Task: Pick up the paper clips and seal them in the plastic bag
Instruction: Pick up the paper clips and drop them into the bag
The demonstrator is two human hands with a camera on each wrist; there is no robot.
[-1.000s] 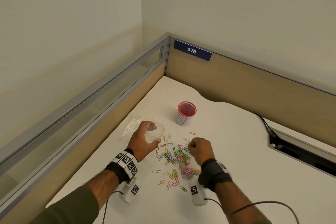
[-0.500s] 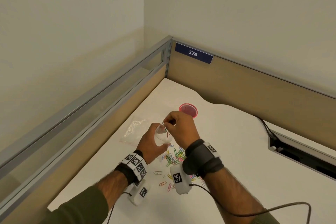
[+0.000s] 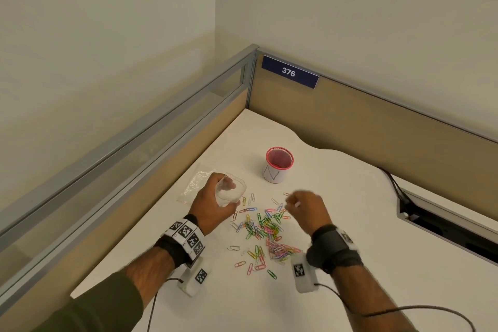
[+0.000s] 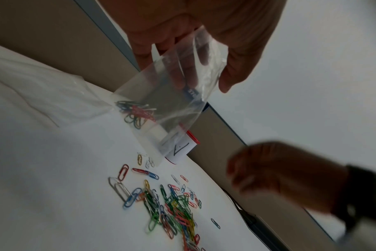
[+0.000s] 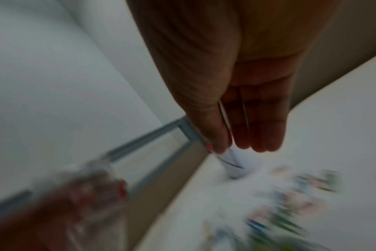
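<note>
My left hand (image 3: 213, 205) grips a small clear plastic bag (image 3: 232, 189) by its mouth, just above the desk. In the left wrist view the bag (image 4: 172, 101) hangs from my left hand (image 4: 182, 68) with several coloured paper clips (image 4: 136, 113) at its bottom. A loose pile of coloured paper clips (image 3: 265, 229) lies on the white desk between my hands, also visible in the left wrist view as the pile (image 4: 174, 203). My right hand (image 3: 304, 207) hovers blurred over the pile's far right side. Its fingers (image 5: 264, 135) hang nearly straight and hold nothing.
A red-rimmed mesh cup (image 3: 279, 164) stands behind the pile. A second flat plastic bag (image 3: 194, 183) lies left of my left hand. Partition walls (image 3: 377, 129) close the desk's back and left sides. A cable slot (image 3: 444, 224) opens at the right.
My right hand had carried clips from the pile up to the bag's mouth; it has now let them go and swung back right and down over the pile. The left hand keeps hold of the bag.
</note>
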